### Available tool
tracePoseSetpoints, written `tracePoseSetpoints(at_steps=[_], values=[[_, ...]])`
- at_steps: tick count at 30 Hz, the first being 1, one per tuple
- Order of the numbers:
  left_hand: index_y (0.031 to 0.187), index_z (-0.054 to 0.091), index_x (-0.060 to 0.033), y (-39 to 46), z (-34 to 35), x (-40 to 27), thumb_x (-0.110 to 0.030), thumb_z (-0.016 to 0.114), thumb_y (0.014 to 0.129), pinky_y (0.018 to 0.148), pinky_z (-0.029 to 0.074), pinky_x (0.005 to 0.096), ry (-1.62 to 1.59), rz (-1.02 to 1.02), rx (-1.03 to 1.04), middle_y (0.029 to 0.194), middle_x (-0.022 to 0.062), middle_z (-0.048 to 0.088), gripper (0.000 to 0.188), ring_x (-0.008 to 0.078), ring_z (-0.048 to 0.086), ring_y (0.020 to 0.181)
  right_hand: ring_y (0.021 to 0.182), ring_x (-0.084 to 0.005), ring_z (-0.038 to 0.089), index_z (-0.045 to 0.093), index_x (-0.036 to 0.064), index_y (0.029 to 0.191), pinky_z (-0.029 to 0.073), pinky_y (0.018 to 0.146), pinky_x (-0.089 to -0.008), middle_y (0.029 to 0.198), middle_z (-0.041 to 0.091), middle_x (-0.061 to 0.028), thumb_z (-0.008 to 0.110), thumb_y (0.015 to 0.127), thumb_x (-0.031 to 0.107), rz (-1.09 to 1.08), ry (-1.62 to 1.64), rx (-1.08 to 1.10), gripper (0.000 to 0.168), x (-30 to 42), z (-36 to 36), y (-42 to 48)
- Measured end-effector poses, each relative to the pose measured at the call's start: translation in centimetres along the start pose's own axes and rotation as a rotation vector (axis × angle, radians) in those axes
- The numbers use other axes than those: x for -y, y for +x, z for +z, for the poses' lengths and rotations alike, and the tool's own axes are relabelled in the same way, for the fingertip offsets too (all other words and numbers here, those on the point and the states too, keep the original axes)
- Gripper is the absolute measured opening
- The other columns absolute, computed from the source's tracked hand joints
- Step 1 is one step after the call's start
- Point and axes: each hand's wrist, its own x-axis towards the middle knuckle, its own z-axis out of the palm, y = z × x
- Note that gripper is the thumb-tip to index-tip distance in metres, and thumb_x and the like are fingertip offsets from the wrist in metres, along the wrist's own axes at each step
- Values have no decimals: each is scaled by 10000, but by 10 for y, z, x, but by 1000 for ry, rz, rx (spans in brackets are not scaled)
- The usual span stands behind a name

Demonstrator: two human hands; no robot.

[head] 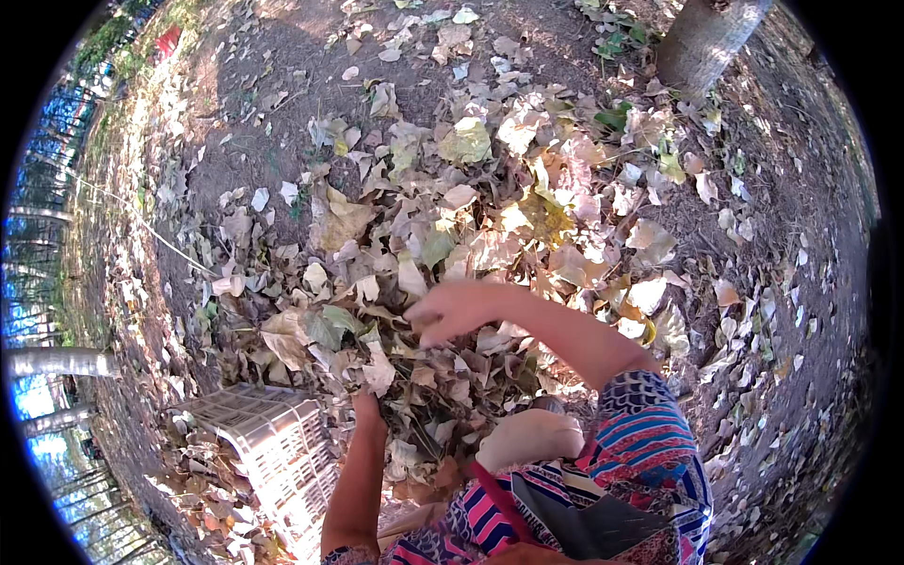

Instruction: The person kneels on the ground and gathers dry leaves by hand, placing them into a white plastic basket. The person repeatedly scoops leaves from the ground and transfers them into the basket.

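Observation:
A broad heap of dry fallen leaves [424, 233] covers the ground before me. Over its middle is my right hand [446, 312], blurred, fingers spread and pointing left, with no leaf clearly held. Lower down, my left hand [367, 406] reaches into the near edge of the heap beside a pale upright leaf [379, 369]; its fingers are hidden among leaves, so its grip is unclear. A white plastic crate [286, 452] with lattice sides lies just left of my left forearm, apparently tipped on its side.
A tree trunk [706, 42] rises at the upper right. Another pale trunk [63, 362] stands at the far left, among more trees. A thin pale twig [152, 229] slants towards the heap. Something red [168, 42] lies far off at the upper left.

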Motion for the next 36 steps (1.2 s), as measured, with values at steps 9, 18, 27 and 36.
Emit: tracePoseSetpoints(at_steps=[9, 18, 27, 36], values=[[1058, 550, -123, -43, 30, -19, -179, 405, 872, 736, 465, 353, 72, -15, -69, 950, 54, 604, 242, 209, 581, 862, 668, -234, 634, 671, 103, 976, 500, 629, -348, 843, 665, -118, 644, 733, 288, 698, -131, -1052, 306, -134, -128, -92], [1036, 547, -151, -47, 26, -18, -156, 397, 874, 642, 456, 327, 172, 60, -153, 864, 39, 573, 221, 185, 557, 765, 615, -197, 616, 690, 69, 877, 479, 586, -333, 696, 651, -75, 648, 731, 221, 661, 250, -1055, 215, -119, -97, -101], [1027, 557, -153, -48, 25, -21, -199, 419, 874, 602, 479, 325, 243, 30, -93, 851, 35, 591, 211, 171, 584, 747, 877, -179, 547, 543, 1, 1080, 396, 903, -394, 942, 610, -155, 528, 883, 327, -85, 753, -1491, 381, -60, -202, -159], [1022, 566, -88, 3, -18, 12, -230, 469, 879, 638, 471, 359, 223, 170, -51, 948, 63, 601, 224, 198, 585, 814, 1194, -323, 462, 398, 5, 1330, 342, 1003, -380, 1270, 489, -223, 628, 683, 613, 596, 383, -1693, 917, -220, -185, -114]])
